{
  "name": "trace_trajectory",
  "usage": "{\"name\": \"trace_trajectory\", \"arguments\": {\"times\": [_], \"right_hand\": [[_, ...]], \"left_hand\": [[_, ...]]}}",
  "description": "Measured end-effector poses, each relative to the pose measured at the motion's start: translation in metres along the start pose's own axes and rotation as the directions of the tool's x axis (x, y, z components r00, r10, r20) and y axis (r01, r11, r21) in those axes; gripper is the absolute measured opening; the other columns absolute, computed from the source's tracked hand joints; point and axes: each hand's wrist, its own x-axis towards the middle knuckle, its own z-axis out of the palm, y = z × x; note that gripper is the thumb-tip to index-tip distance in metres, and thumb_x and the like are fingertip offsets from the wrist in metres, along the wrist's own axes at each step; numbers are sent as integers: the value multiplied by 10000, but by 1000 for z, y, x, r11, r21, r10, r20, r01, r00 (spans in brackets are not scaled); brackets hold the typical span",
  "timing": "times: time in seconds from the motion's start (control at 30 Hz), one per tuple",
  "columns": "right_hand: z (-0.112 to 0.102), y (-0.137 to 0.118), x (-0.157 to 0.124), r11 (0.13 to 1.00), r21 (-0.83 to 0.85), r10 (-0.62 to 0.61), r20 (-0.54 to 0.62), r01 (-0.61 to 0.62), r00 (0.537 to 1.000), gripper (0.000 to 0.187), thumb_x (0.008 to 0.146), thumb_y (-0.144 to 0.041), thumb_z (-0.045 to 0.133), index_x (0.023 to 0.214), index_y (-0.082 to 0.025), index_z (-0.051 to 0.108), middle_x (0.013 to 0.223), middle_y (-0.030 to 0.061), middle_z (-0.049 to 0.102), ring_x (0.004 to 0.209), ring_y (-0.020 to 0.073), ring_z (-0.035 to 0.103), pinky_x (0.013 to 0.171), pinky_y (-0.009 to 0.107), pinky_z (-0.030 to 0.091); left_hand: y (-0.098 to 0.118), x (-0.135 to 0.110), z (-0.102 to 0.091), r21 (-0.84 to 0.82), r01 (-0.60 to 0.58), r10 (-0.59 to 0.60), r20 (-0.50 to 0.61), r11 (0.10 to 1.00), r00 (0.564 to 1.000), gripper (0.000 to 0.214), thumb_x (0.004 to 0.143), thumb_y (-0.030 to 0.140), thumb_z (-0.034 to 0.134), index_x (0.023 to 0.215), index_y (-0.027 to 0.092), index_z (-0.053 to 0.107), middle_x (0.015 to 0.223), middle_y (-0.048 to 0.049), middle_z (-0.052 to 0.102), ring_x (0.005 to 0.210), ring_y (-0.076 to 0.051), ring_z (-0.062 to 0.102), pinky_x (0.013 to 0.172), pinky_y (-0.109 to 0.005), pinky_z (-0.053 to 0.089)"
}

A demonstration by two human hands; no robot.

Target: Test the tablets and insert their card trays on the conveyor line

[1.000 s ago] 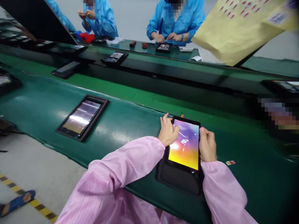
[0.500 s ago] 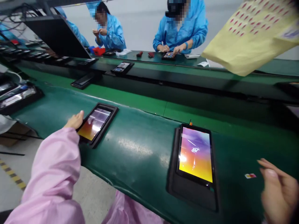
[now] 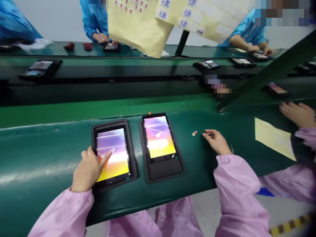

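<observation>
My left hand (image 3: 87,169) grips the left side of a black foam tray (image 3: 133,161) with a tablet (image 3: 112,138) in it. Its thumb lies across the lit purple-to-yellow screen; its other fingers are partly hidden at the edge. Beside it stands a second foam tray (image 3: 164,172), with another lit tablet (image 3: 158,131) resting over its upper part. A tiny orange tab (image 3: 149,113) sticks out at that tablet's top. My right hand (image 3: 217,141) is loosely curled, thumb and fingertips slightly apart, with nothing visible between them. Just left of its fingertips lies a small coloured card or sticker (image 3: 195,133).
A green mat (image 3: 49,154) covers the bench. On the right, a co-worker's hand (image 3: 298,113) rests near a yellow sheet (image 3: 274,138). A slanted green post (image 3: 261,72) and hanging yellow sheets (image 3: 138,29) stand ahead. Across the line, blue-sleeved people handle devices.
The left tray and tablet have moved right, close beside the second tray, with my left hand on them. My view has swung right. My right hand stays near the small card.
</observation>
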Motion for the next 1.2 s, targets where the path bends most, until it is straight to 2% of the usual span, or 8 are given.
{"name": "trace_trajectory", "arguments": {"times": [0.13,0.27,0.37,0.53,0.7,0.9,1.03,1.2], "right_hand": [[5,-1,12,997,64,-48,74,43,996,472,672,-541,639,958,-167,672,860,63,627,675,151,539,725,342,481],[12,-11,25,994,102,-54,133,41,990,445,576,-568,707,778,-173,679,730,36,618,665,164,531,704,344,455],[11,-13,32,990,138,-36,204,8,978,431,542,-599,711,646,-184,658,670,37,650,622,163,541,675,343,448],[-9,-28,30,970,239,-12,239,-46,971,509,525,-653,711,691,-175,662,729,71,704,714,213,639,763,389,491],[-19,-102,8,899,430,-156,149,78,976,395,644,-546,749,788,-190,656,816,49,702,809,197,662,843,373,520],[-4,-207,-21,683,641,-578,179,351,796,201,775,-355,737,808,-183,638,814,31,717,806,172,704,790,320,583],[-22,-250,-39,517,621,-743,-17,589,669,74,796,-247,728,849,-218,685,794,-8,723,737,145,709,729,273,604],[-44,-275,-70,384,556,-822,-157,737,547,167,799,-175,725,935,-271,722,890,-28,751,771,146,727,716,247,612]], "left_hand": [[64,0,-10,109,9,-18,74,994,997,781,886,676,252,1209,-9,443,992,-193,552,694,-314,659,496,-337,431],[100,-8,-16,70,-11,4,102,998,995,708,901,666,256,1120,38,497,962,-178,561,642,-279,656,457,-304,395],[105,0,-23,-18,-35,37,115,999,993,738,899,682,249,1100,19,503,998,-189,548,648,-259,642,486,-312,414],[89,53,-35,-43,-273,258,-222,961,940,795,840,737,349,1229,59,493,1175,-226,514,1044,-348,535,835,-421,444],[91,93,-30,35,-486,487,-10,873,873,794,750,783,471,1085,69,560,1057,-196,559,985,-337,518,858,-436,399],[97,96,-62,-261,-389,428,113,883,897,766,514,699,772,942,131,486,842,-76,564,746,-249,569,680,-336,437],[96,63,-105,-413,-457,432,-158,788,888,712,558,507,852,1023,196,412,818,14,524,640,-163,545,597,-273,427],[94,18,-134,-248,-629,492,-441,737,751,564,726,379,778,1165,231,457,988,-31,555,802,-176,609,646,-262,459]]}}
